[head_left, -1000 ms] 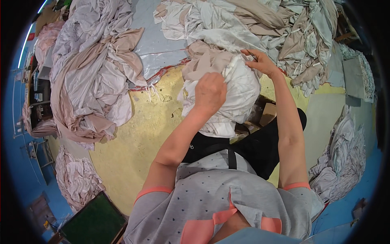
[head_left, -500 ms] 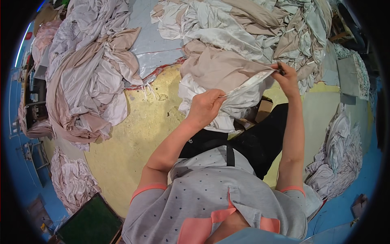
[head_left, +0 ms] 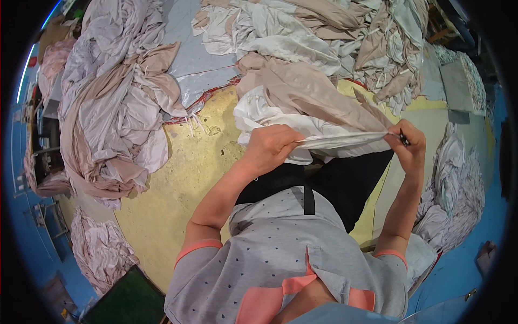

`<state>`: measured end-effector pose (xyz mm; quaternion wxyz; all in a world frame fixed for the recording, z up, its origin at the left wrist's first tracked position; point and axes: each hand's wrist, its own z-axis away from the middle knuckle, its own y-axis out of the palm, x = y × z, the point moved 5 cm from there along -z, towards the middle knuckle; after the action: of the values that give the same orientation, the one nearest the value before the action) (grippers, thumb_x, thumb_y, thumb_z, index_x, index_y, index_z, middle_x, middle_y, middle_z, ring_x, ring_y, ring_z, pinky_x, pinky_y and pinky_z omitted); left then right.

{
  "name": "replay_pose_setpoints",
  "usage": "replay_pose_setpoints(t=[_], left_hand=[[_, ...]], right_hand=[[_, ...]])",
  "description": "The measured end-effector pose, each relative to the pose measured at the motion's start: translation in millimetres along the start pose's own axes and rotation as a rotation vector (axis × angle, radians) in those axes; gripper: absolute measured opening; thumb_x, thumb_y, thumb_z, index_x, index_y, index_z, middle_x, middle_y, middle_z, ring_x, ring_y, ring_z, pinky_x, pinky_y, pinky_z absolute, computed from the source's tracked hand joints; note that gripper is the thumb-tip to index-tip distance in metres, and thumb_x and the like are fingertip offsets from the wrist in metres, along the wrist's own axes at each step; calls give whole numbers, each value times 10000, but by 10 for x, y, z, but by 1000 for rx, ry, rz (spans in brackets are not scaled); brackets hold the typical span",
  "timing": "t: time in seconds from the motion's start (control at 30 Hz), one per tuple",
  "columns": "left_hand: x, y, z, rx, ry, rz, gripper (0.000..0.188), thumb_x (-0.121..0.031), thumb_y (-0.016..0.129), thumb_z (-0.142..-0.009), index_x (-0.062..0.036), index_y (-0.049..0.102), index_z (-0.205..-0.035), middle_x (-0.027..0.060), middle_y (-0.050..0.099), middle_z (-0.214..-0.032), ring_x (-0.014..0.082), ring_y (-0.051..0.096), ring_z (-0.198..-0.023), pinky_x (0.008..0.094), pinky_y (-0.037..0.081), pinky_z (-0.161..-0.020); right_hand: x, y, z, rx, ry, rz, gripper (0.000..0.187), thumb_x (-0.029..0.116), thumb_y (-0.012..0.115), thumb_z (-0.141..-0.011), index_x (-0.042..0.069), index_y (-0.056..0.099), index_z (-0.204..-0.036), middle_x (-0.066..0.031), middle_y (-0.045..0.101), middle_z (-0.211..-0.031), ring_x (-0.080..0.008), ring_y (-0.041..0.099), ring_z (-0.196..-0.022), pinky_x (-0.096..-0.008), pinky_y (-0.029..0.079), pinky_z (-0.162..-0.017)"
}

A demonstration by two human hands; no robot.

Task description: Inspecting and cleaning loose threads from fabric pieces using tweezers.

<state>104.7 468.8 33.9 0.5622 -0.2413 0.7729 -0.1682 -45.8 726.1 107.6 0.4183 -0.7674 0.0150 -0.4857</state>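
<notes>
A beige and white cloth (head_left: 302, 89) spreads over my lap and the floor in front of me. Its white edge (head_left: 348, 139) is stretched taut between my two hands. My left hand (head_left: 268, 146) is closed, pinching that edge at one end. At the other end my right hand (head_left: 409, 144) is closed on it as well. A small dark tool (head_left: 403, 140) sits in the right hand too; its kind is mostly hidden by the fingers. The cloth covers part of my black trousers (head_left: 350, 183).
Heaped white and beige cloth lies at the far side (head_left: 291, 32) and at the left (head_left: 116, 124). Smaller cloth bundles rest at the lower left (head_left: 100, 245) and right (head_left: 453, 189). A grey box (head_left: 463, 89) stands far right, and a dark green panel (head_left: 127, 299) lower left.
My right hand has come nearer and moved right, drawing the cloth edge from a slant to nearly level. The stretch between the hands is longer, and the cloth now hides more of my lap.
</notes>
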Motion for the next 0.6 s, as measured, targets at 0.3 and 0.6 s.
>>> replay_pose_setpoints(t=[0.3,0.6], left_hand=[[-242,-143,180,-56,26,-6,194,35,691,-692,-54,653,-860,66,617,-822,233,625,-673,320,497,-565],[-77,50,560,48,-6,-206,194,54,685,-698,-53,645,-854,77,594,-802,244,618,-663,323,493,-557]], right_hand=[[95,96,617,-45,79,-43,102,-30,690,-702,6,601,-737,-25,503,-639,-115,431,-567,-263,309,-518],[9,-63,908,-223,108,149,101,-32,706,-733,5,653,-811,-29,504,-658,-112,432,-559,-253,303,-501]])
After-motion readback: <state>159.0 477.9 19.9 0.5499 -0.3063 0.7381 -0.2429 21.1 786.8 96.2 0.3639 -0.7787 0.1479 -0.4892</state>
